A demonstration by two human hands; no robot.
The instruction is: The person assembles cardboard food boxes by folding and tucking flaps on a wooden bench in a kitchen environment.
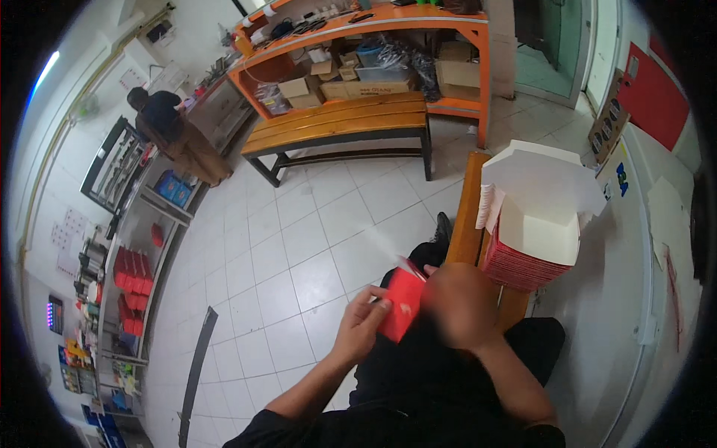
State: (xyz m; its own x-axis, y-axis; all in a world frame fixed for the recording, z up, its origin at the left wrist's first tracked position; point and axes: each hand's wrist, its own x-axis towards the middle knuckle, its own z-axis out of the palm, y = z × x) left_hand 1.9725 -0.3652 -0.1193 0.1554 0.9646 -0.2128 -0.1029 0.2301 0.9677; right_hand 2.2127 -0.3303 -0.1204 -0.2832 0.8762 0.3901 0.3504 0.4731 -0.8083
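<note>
My left hand (358, 326) is closed on a red paper piece (401, 306), its thumb lying across the front face. A small pale mark shows on the red surface, and a whitish edge sticks up at the top. My right hand (464, 305) is at the right side of the piece, over my lap. It is too smeared to show its fingers or whether it grips. To the right of that hand, a stack of nested paper boxes (520, 263), red outside and white inside, stands on a wooden bench (467, 201). White flaps of the topmost box (539, 224) spread open.
A slatted wooden bench (340, 127) stands ahead, before an orange shelf unit (358, 22) holding cardboard boxes (366, 86). At far left, a person (168, 131) stands by a metal counter. Red boxes (133, 270) sit on shelving below. A white cabinet (620, 261) borders my right.
</note>
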